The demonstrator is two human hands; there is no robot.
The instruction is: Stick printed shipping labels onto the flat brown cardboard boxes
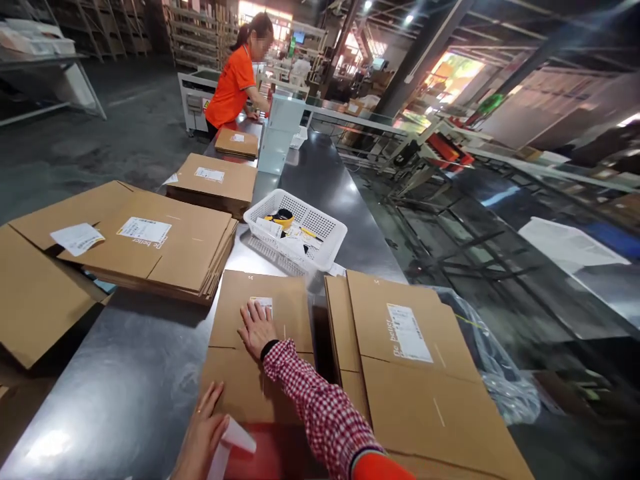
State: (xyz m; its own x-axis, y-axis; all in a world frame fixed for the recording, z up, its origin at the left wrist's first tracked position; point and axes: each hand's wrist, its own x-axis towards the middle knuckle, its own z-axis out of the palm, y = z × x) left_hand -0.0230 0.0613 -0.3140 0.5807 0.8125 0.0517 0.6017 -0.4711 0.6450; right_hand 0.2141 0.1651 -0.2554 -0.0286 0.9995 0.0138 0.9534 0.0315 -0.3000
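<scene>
A flattened cardboard box (285,297) lies in front of me on the metal table. My right hand (257,328), in a red checkered sleeve, presses flat over a white label (265,305) on it with fingers spread, covering part of the label. At the box's near left edge, my left hand (203,427) holds a curling white paper strip (239,437) by the thumb. Its fingertips reach the cardboard's side. Below the box shows a red surface (270,453), partly hidden by my right arm.
Labelled flat boxes (310,400) aside, a stack (200,257) lies left and another (425,400) right. A white basket (330,230) with tape and a pen stands ahead. Farther along the metal table (145,360), a person in orange (233,87) works beside a pale divider (280,133).
</scene>
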